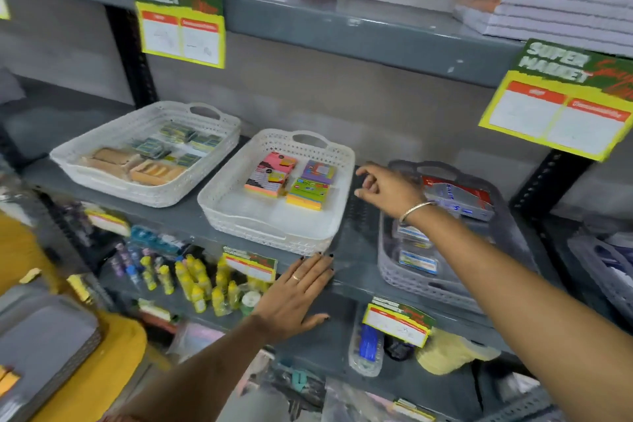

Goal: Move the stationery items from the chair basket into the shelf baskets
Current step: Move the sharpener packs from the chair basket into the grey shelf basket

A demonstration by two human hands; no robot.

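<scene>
I see both hands empty: right hand (387,190) half open beside the middle white basket (239,212) with sticky notes (291,181), left hand (294,295) flat on the shelf edge (346,284). Placing seems done; next I must reach back to the grey chair basket (41,346), blurred at lower left.

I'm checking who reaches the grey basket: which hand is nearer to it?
Right. The right hand hovers at the grey basket's back left rim, empty. The left hand lies flat on the shelf edge, left of it.

Left hand (294,298) flat; right hand (387,190) empty.
</scene>
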